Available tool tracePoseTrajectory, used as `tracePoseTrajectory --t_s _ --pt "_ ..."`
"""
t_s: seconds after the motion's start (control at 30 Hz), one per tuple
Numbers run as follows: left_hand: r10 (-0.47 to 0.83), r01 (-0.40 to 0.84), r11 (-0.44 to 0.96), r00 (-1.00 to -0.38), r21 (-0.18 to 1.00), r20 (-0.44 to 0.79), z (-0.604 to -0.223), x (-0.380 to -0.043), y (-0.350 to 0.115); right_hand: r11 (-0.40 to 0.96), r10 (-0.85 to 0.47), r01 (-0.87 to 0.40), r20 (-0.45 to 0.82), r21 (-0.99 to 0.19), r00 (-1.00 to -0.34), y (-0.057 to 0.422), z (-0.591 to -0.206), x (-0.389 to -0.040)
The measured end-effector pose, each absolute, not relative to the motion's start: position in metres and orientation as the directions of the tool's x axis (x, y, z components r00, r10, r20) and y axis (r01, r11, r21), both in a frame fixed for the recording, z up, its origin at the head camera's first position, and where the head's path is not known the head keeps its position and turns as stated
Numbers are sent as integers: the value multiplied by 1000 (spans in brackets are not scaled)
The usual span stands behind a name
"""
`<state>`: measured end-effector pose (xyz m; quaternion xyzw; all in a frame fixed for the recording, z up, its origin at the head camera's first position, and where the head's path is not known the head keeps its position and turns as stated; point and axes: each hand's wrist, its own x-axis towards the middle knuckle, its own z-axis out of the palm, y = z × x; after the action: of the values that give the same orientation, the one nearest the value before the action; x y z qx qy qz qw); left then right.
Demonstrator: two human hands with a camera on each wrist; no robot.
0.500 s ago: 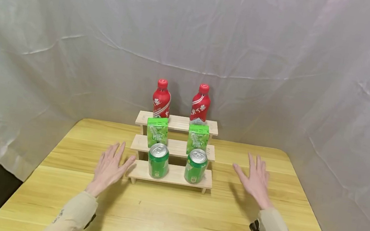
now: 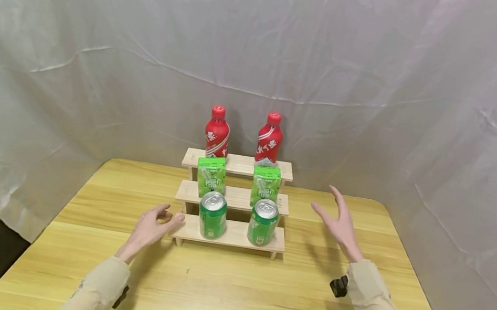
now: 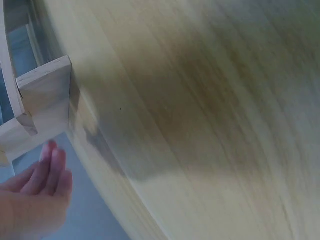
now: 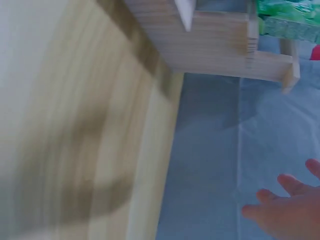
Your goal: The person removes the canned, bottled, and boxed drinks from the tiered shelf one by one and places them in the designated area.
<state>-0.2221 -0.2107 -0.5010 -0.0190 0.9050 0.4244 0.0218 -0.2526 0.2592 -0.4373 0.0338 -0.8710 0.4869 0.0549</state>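
A three-step wooden rack (image 2: 237,234) stands on the table, two drinks on each step. Green cans, the left can (image 2: 212,219) and the right can (image 2: 262,226), are on the lowest step. Green drink cartons (image 2: 211,176) fill the middle step, and red bottles (image 2: 269,144) the top one. My left hand (image 2: 149,228) is just left of the rack's lowest step, fingers loosely bent, holding nothing; whether the thumb touches the step I cannot tell. Right of the rack my right hand (image 2: 339,223) hovers, thumb and fingers spread apart, with nothing in it.
A wood-grain table (image 2: 220,289) carries the rack near its back edge. Pale grey cloth (image 2: 264,46) hangs behind and along both sides. In the right wrist view the rack's side panel (image 4: 215,50) is seen from its end.
My left hand's fingers have bent inward from being spread. My right hand has turned thumb-up and shifted slightly up and left in the head view. The rack and drinks stayed put.
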Motion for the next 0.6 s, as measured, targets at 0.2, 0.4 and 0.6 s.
tracePoseTrajectory --t_s 0.2,0.4,0.6 --pt "10 -70 589 -996 805 -93 -501 -223 -212 457 -71 -172 157 -873 -985 255 -424 -264" --pt "46 -98 547 -988 831 -147 -501 -223 -214 393 -141 -180 134 -902 -981 255 -413 -277" --pt "87 -122 470 -979 874 -183 -499 -224 -215 361 -206 -198 129 -911 -970 256 -405 -288"
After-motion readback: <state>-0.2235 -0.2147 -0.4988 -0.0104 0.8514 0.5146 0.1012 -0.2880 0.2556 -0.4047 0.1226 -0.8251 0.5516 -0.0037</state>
